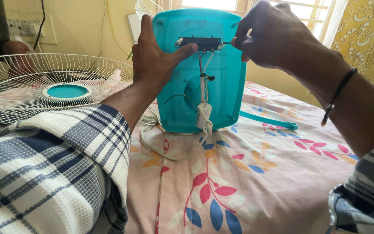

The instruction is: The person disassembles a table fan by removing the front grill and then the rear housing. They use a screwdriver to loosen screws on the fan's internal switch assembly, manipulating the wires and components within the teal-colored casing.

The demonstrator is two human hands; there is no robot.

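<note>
A teal plastic fan base (221, 86) stands tilted upright on the bed, its underside facing me. My left hand (154, 58) grips its left edge, thumb pressing on a black switch strip (200, 43) near the top. My right hand (273, 34) pinches a small metal tool or screw (226, 43) at the strip's right end. Red and white wires (203, 82) run down from the strip to a white cord (169, 147) that loops on the sheet.
A white wire fan guard (18, 82) with a teal centre lies at the left. A teal fan blade (269, 121) lies behind the base. The bed has a floral sheet (247, 182). A yellow curtain (369, 34) hangs at right, a wall socket panel (24, 28) at upper left.
</note>
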